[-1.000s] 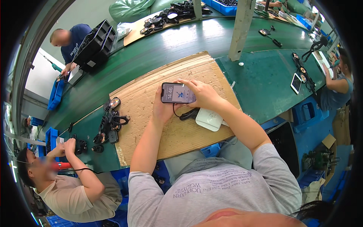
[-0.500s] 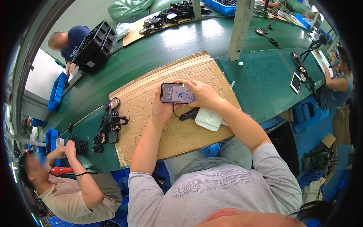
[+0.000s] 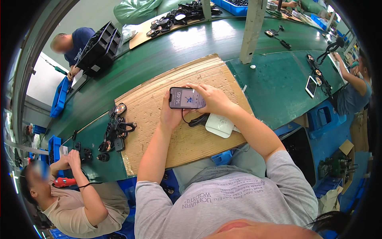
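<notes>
A smartphone point(image 3: 187, 98) with a lit screen lies sideways between my two hands, over the sheet of brown cardboard point(image 3: 159, 147). My left hand point(image 3: 171, 113) grips its left end and underside. The fingers of my right hand point(image 3: 215, 98) rest along the phone's top edge, the thumb by its right end; the palm side is hidden. Just below the right hand is a white, flat, rounded-square device point(image 3: 220, 126). A black cable point(image 3: 199, 120) lies bunched beside it, partly under my hands.
Left of the cardboard lie black strapped lamps point(image 3: 115, 127). A co-worker point(image 3: 75, 199) sits at the left; another point(image 3: 356, 85) works at the right, near a white phone point(image 3: 311, 87). Beyond runs a green conveyor belt point(image 3: 171, 51), with a black crate point(image 3: 99, 49) and a post point(image 3: 253, 32).
My hands and the phone stay in place. A black lamp on the belt has shifted slightly left. The right co-worker's arm has moved up and away, and the left co-worker has shifted slightly.
</notes>
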Tool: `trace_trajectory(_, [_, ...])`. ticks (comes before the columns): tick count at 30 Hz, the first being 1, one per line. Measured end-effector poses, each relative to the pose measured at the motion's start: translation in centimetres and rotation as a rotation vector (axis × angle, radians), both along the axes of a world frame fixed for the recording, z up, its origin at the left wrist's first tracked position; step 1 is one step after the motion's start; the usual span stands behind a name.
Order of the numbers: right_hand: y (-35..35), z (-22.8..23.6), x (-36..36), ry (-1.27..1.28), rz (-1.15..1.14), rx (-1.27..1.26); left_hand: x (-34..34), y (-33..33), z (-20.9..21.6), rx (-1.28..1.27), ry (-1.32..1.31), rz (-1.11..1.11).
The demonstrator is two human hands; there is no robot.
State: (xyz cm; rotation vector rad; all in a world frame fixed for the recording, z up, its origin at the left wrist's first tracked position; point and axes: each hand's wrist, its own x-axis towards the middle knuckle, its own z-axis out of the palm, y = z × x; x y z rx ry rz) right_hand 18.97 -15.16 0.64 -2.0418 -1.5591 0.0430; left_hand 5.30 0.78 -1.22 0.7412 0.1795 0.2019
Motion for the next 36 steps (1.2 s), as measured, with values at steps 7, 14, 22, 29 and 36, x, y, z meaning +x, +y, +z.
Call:
trace_trajectory(7, [0.0,-0.1,0.0,-0.016,-0.004,0.011,-0.1,-0.2,0.2,0.042,0.016,0.025])
trace_trajectory(14, [0.1,-0.6,0.2,-0.025,0.000,0.026,-0.1,-0.2,0.3,0.038,0.016,0.021])
trace_trajectory(22, [0.2,-0.7,0.2,-0.024,0.004,0.035,-0.1,0.2,-0.1,0.027,-0.030,-0.018])
trace_trajectory(29, [0.0,-0.2,0.1,0.013,0.019,0.027,0.1,-0.3,0.7,-0.028,-0.069,-0.060])
trace_trajectory(36, [-0.1,-0.6,0.6,0.110,0.087,0.062,-0.1,-1.2,1.3,-0.002,-0.100,-0.056])
